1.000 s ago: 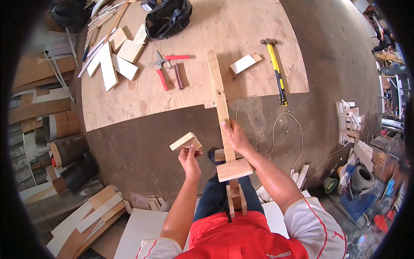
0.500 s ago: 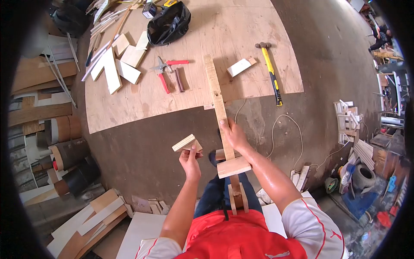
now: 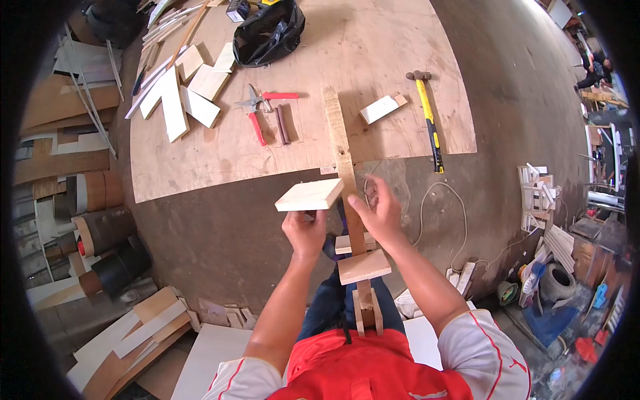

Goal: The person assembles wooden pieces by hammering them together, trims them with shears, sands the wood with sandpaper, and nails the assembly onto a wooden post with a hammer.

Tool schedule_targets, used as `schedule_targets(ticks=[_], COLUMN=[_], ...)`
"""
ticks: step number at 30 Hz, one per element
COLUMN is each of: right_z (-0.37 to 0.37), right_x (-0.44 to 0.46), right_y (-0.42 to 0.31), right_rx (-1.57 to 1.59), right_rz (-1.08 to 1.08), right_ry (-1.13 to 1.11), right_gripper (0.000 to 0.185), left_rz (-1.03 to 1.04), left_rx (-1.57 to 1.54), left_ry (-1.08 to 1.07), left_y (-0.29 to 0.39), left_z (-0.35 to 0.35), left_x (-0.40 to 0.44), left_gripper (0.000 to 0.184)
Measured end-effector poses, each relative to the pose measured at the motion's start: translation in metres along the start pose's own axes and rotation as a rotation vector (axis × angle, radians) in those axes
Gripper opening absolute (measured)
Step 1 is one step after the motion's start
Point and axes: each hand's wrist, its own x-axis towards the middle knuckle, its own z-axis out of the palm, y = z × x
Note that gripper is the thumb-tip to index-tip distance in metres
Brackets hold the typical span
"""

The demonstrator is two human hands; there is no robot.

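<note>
My left hand (image 3: 306,233) grips a small wooden board (image 3: 309,195) from below, its pale flat face turned up. The board's right end is beside or over a long wooden bar (image 3: 341,150); I cannot tell whether they touch. Just right of that bar, my right hand (image 3: 380,210) is open, thumb and fingers apart, holding nothing. The bar runs from the plywood table toward my body. Across its near part lies a short wood block (image 3: 365,267), with a smaller wood piece (image 3: 343,245) just beyond it.
On the plywood table (image 3: 233,157) lie a yellow-handled hammer (image 3: 429,120), red-handled snips (image 3: 259,103), a dark stick (image 3: 283,125), a small wood block (image 3: 383,109), white offcuts (image 3: 175,107) and a black plastic bag (image 3: 269,37). A cord (image 3: 460,200) loops over the floor. Stacked boards (image 3: 133,347) stand lower left.
My left hand has raised the small board up and right to beside the bar, turning its broad face up. My right hand has let go of the bar and opened.
</note>
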Motion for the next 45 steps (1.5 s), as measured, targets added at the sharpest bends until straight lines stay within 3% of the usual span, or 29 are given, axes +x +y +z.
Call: schedule_targets(ticks=[5,6,9,10,14,23,45], right_z=[-0.031,-0.032,-0.031,-0.034,-0.032,-0.027,-0.026], right_x=[0.027,0.035,0.071,0.077,0.101,0.093,0.095], right_y=[-0.043,-0.046,-0.017,-0.016,0.006,0.024,0.02], right_rx=[0.091,0.147,0.175,0.139,0.244,0.333,0.214], right_rz=[-0.388,-0.286,-0.399,-0.341,-0.365,-0.348,-0.434], right_ry=[-0.042,-0.057,-0.006,-0.015,-0.047,-0.023,0.038], right_gripper=[0.07,0.052,0.034,0.027,0.025,0.027,0.026], left_rz=[0.123,0.15,0.174,0.145,0.112,0.143,0.076], left_rx=[0.23,0.224,0.208,0.187,0.2,0.069,0.033], left_ry=[-0.097,-0.077,-0.061,-0.08,-0.101,0.067,0.092], left_y=[0.015,0.016,0.009,0.009,0.005,-0.009,-0.009], left_z=[0.027,0.035,0.05,0.054,0.065,0.084,0.092], left_x=[0.018,0.022,0.025,0.022,0.021,0.009,0.007], left_gripper=[0.028,0.025,0.025,0.031,0.038,0.035,0.035])
